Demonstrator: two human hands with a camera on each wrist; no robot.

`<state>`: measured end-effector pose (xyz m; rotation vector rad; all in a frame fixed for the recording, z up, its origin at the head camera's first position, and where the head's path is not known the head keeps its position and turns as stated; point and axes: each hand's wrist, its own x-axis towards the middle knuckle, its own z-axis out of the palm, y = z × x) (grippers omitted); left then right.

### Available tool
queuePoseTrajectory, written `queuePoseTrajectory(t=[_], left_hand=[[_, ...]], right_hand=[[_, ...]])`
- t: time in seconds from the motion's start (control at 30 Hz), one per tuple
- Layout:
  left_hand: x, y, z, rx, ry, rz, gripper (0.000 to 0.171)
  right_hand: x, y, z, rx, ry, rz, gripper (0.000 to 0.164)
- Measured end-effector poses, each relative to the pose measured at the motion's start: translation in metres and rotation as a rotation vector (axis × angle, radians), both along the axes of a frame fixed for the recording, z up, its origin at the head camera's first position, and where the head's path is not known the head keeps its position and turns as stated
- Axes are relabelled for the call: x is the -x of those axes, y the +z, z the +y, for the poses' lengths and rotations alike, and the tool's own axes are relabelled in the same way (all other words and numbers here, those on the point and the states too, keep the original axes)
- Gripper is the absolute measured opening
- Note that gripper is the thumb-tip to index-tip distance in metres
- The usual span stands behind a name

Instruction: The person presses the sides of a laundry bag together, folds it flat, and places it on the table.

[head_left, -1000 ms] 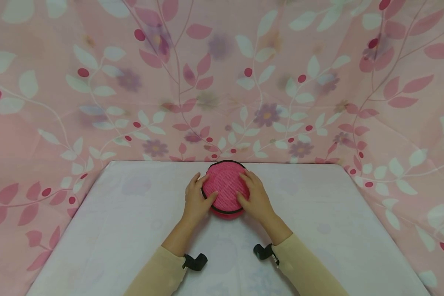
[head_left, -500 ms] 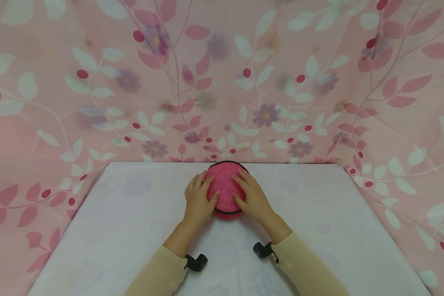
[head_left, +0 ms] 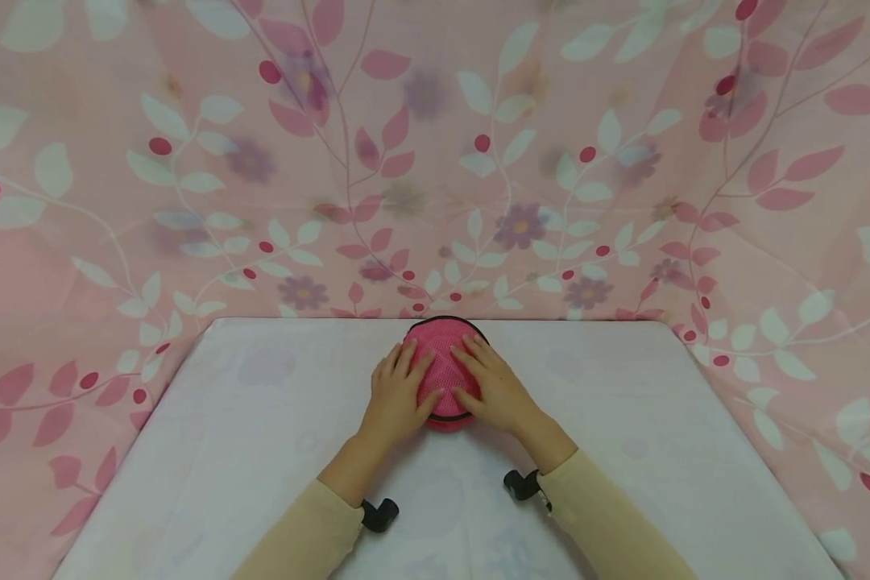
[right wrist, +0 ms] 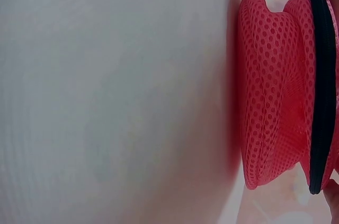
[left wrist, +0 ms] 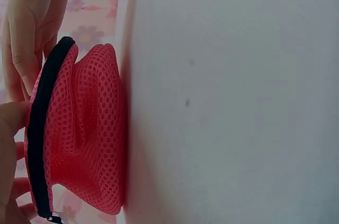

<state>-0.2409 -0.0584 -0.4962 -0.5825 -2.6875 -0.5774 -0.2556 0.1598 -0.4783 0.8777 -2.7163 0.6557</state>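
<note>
A round pink mesh zip bag (head_left: pixel 444 377) stands at the far middle of the table, black zipper trim circling its top edge. My left hand (head_left: pixel 397 403) rests on its top from the left, fingers spread and mostly straight. From the right, my right hand (head_left: pixel 503 396) lies over the top in the same manner, thumbs close together at the near rim. In the left wrist view the mesh side (left wrist: pixel 103 128) is creased and sagging below the black zipper (left wrist: pixel 41 123). The right wrist view shows the bag's folded side (right wrist: pixel 265 91) against the tabletop, with fingers only partly visible.
A white cloth with faint prints covers the table (head_left: pixel 246 451). Directly behind its far edge hangs a pink floral curtain (head_left: pixel 435 161). Small black cameras (head_left: pixel 380 515) sit at both wrists, by the beige sleeves (head_left: pixel 304 532).
Both hands have shifted from the bag's sides inward onto its top, the left moving right. The fingertips and thumbs now lie closer together. The bag has stayed nearly in place.
</note>
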Motion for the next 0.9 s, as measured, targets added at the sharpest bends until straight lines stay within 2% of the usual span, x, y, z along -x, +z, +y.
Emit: queuePoseTrajectory(t=[0.13,0.3,0.57,0.9], left_hand=[[0.000,0.001,0.000,0.045,-0.010,-0.044,0.071],[0.000,0.003,-0.001,0.084,-0.024,-0.052,0.077],[0.000,0.005,-0.007,0.137,-0.036,-0.081,0.080],[0.006,0.003,-0.012,0.164,-0.079,-0.117,0.081]], right_hand=[[0.000,0.002,0.001,-0.028,0.007,-0.017,0.068],[0.000,0.002,0.002,-0.055,0.011,-0.035,0.071],[0.002,0.000,0.001,-0.077,0.023,-0.059,0.074],[0.005,-0.003,0.003,-0.084,0.003,-0.100,0.073]])
